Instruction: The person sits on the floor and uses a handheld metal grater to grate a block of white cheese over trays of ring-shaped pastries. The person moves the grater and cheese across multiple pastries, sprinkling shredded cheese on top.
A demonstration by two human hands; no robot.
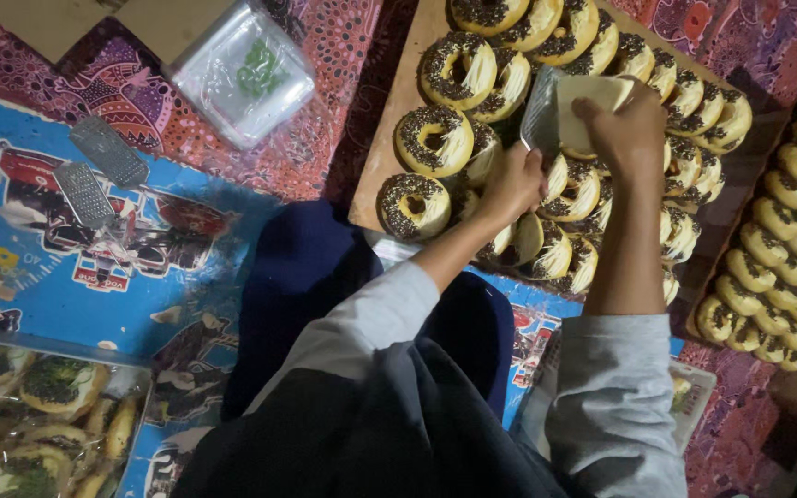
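My left hand (512,183) grips the handle of a small metal grater (542,118) held over a wooden board (389,138). My right hand (627,129) presses a pale yellow block of cheese (592,100) against the grater. Under both hands lie rows of iced donuts (435,138); those on the left carry dark chocolate sprinkles, those on the right are plain pale yellow. The donuts directly below my hands are partly hidden.
Another board of plain glazed donuts (786,267) sits at the right. Two flat metal graters (94,180) lie on the blue printed mat (57,277) at left. A clear plastic container (243,72) stands at the top. Packed donuts with green topping (39,415) are bottom left.
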